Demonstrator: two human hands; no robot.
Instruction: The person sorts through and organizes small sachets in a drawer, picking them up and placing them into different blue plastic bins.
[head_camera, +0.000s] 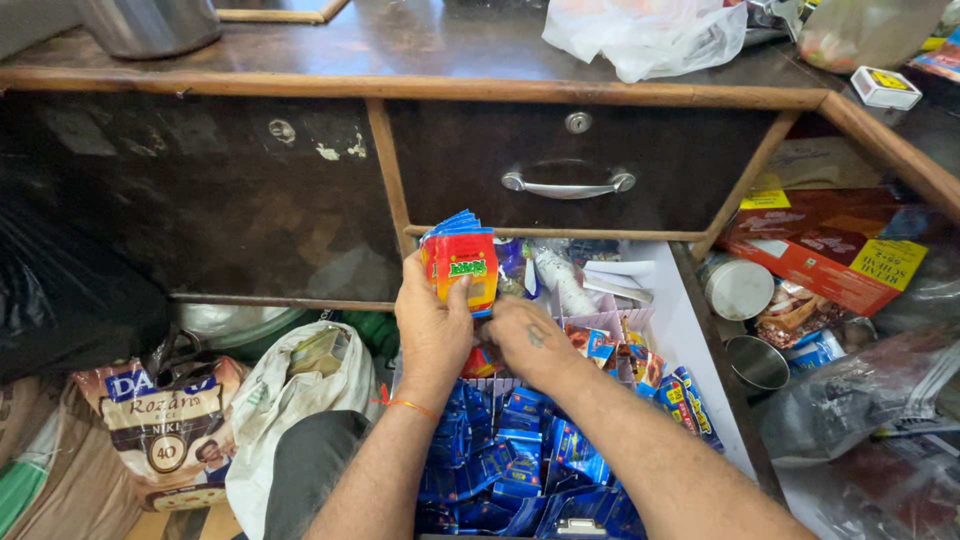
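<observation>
my left hand (432, 325) held a small stack of red and yellow sachets (461, 266) upright, thumb across the front and fingers closed behind, with the blue edges of more packets fanning out at the top of the stack. my right hand (528, 337) lay just beside it on the right, fingers curled down into the open drawer (690, 330); i could not tell whether they gripped anything, since the fingertips were hidden among the packets. an orange thread (412, 406) circled my left wrist.

the stack stood over the far left part of the drawer, just in front of the dark wooden worktop (400, 45). near me the drawer was packed with blue sachets (520, 470), and along its right side lay mixed red, blue and yellow packets (680, 400). at the far end sat white paper cups (560, 280) and folded white paper. a closed drawer with a metal handle (567, 184) was directly above.

to the left, on the floor, a printed rice sack (165, 425) leaned beside a white bag (280, 400) and a black plastic bag (60, 300). to the right, a shelf held a red carton (830, 245), a round tin (738, 288) and a steel cup (757, 361). a crumpled white plastic bag (645, 35) lay on the worktop at the far side, with a small white box (885, 87) to its right.
</observation>
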